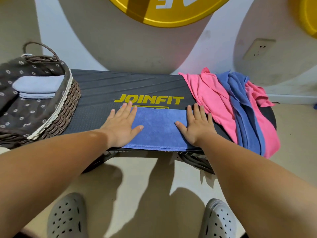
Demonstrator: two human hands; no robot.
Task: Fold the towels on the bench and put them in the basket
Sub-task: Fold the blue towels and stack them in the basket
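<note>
Down by my feet, just grey perforated clogs (67,219) on the pale floor. Bit further out, my left hand (121,125) and right hand (197,126) are both flat, fingers straight and spread, pressing either end of a folded blue microfibre towel (158,129) at the front edge of the black JOINFIT bench (106,88). Just beside my right hand sits a rumpled heap of pink and blue towels (231,109). At the left end, the brown woven basket (68,103) with a flowery liner holds folded pale-blue towels (37,86).
</note>
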